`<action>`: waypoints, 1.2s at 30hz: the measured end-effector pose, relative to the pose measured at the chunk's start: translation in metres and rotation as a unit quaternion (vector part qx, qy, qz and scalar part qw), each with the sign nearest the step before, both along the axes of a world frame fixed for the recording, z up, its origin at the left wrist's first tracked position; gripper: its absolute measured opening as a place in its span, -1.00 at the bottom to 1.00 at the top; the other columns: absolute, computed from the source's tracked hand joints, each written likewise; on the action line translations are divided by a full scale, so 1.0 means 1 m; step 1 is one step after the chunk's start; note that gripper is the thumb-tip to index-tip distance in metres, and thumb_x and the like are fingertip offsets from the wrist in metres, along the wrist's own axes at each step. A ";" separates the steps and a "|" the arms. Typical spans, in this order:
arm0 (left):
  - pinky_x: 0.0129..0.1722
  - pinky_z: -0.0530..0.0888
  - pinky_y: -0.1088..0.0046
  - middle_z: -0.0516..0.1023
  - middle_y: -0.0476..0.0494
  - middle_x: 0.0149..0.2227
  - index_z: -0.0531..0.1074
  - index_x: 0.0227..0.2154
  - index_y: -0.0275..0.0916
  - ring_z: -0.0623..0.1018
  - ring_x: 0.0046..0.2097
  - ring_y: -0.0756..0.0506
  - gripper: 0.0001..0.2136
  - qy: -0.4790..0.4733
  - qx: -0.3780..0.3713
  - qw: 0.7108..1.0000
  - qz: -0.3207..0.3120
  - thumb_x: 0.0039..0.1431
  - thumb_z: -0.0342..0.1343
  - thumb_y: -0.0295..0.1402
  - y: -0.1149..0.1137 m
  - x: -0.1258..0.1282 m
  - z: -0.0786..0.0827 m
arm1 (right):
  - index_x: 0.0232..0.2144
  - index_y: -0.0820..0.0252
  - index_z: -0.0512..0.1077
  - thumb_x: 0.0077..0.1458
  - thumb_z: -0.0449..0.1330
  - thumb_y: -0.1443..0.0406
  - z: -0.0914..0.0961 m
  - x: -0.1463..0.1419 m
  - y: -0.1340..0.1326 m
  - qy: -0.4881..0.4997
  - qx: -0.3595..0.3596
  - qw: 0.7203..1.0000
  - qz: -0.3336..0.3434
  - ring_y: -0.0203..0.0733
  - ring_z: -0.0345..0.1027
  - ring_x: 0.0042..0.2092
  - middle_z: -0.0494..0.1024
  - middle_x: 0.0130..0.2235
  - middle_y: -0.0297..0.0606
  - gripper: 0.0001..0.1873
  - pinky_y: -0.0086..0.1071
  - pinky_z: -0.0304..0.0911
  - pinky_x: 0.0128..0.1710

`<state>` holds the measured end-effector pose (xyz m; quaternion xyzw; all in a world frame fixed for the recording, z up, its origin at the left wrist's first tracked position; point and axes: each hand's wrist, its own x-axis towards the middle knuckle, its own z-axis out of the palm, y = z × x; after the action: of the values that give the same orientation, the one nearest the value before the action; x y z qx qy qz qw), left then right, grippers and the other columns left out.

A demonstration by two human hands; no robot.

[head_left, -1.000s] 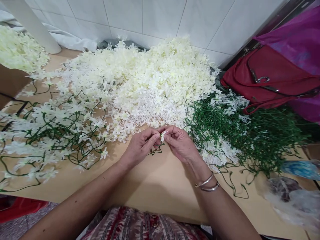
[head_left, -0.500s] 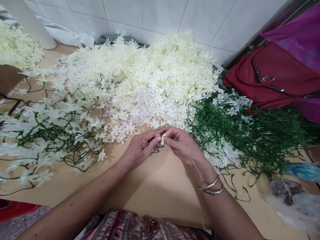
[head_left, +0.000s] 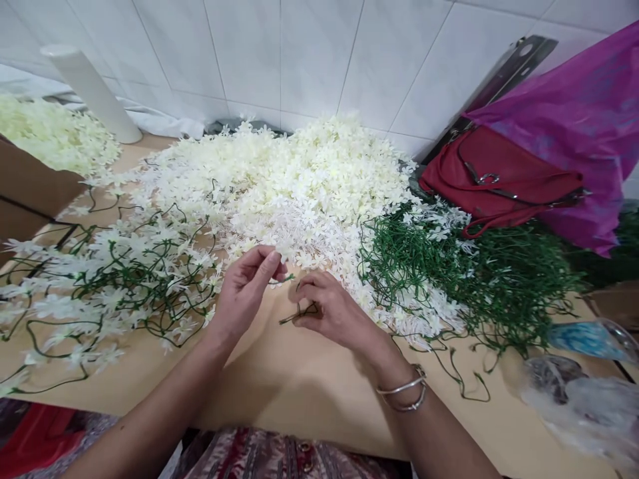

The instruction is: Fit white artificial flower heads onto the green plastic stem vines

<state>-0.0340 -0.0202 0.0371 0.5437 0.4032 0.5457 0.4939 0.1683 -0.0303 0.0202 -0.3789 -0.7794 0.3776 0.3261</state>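
Observation:
My left hand (head_left: pixel 252 283) is closed in a pinch, thumb against fingers, beside the front edge of the flower heap. A small green tip (head_left: pixel 288 277) of an artificial flower stem pokes out from its fingertips. To its right, my right hand (head_left: pixel 332 309) has its fingers curled round a thin dark green stem (head_left: pixel 305 311), which hangs just above the table. Whether both green bits belong to one piece, I cannot tell. Behind both hands lies a large heap of white and cream artificial flower heads (head_left: pixel 309 173).
White flowers on green stems (head_left: pixel 120 273) are spread at left. Right of centre lies a pile of bare green stems (head_left: pixel 514 279), with a red bag (head_left: pixel 499 173) and purple plastic bag (head_left: pixel 564 120) behind. Clear plastic bags (head_left: pixel 589 406) sit at right; a cardboard box (head_left: pixel 34 186) stands at left.
My hands were together, pinching a small white flower. Now they are apart, the left further left and the right lower with a stem. The view has tilted up slightly.

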 end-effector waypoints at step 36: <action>-0.22 0.49 0.47 0.65 -0.09 -0.27 0.58 -0.19 -0.21 0.60 -0.24 -0.04 -0.86 0.119 0.112 0.982 0.092 0.34 0.24 -0.25 0.031 0.007 -0.025 | -0.32 0.18 0.53 0.23 0.28 0.47 0.050 0.022 0.016 -0.273 0.058 0.937 -0.209 -0.14 0.45 -0.22 0.63 -0.26 -0.25 -0.88 -0.30 0.18 -0.15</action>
<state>-0.0266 0.0106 0.0122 0.6174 0.4439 0.5616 0.3262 0.1907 -0.0145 0.0701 -0.6025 -0.7622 0.1365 0.1937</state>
